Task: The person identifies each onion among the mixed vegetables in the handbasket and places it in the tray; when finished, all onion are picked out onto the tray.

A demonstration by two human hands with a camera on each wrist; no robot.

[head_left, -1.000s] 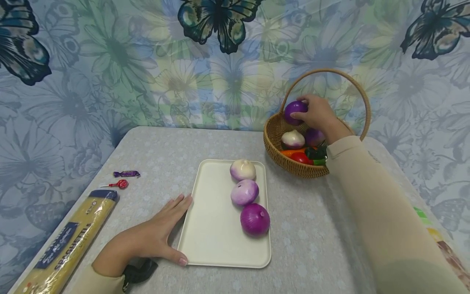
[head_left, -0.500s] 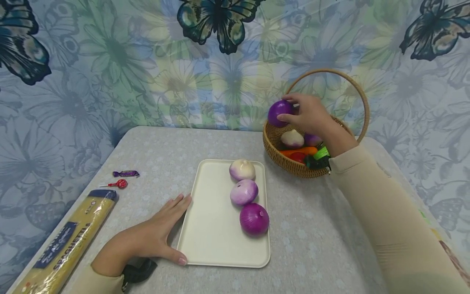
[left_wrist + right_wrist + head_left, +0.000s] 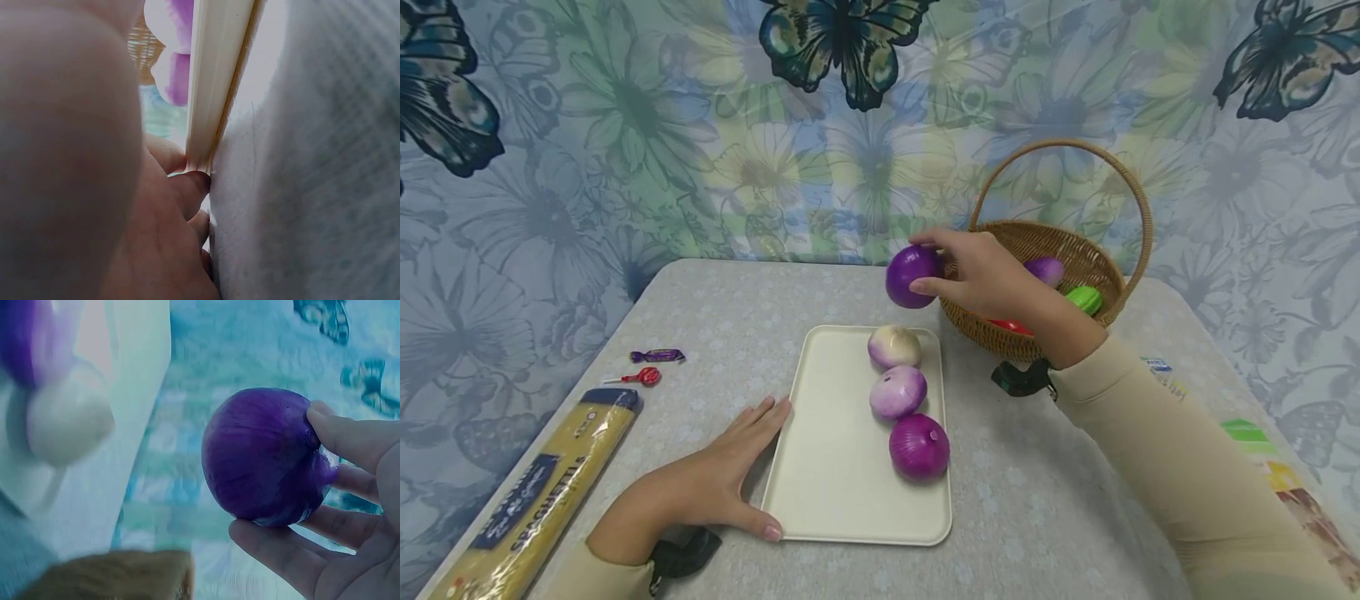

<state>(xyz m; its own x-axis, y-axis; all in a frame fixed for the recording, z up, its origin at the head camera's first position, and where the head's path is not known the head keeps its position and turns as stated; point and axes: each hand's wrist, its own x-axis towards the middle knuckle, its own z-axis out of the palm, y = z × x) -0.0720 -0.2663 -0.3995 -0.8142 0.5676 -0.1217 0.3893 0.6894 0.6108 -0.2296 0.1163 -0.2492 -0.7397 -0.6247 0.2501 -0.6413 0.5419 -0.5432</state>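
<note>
My right hand (image 3: 958,275) holds a dark purple onion (image 3: 912,276) in the air, left of the wicker basket (image 3: 1078,254) and above the far end of the cream tray (image 3: 838,467). In the right wrist view the fingers (image 3: 350,434) curl round the purple onion (image 3: 265,465). Three onions lie in a row on the tray: a pale one (image 3: 894,347), a pink-white one (image 3: 898,392) and a purple one (image 3: 919,447). My left hand (image 3: 715,487) rests flat on the table against the tray's left edge, its thumb at the tray rim (image 3: 215,94).
The basket holds another purple onion (image 3: 1045,269), a green vegetable (image 3: 1084,298) and something red (image 3: 1011,326). A spaghetti packet (image 3: 531,500), a red lollipop (image 3: 643,377) and a purple sweet (image 3: 657,355) lie at the left. Coloured packets (image 3: 1247,429) sit at the right edge.
My right hand has lifted the purple onion out of the basket and carried it left and down toward the tray. The left hand has stayed put.
</note>
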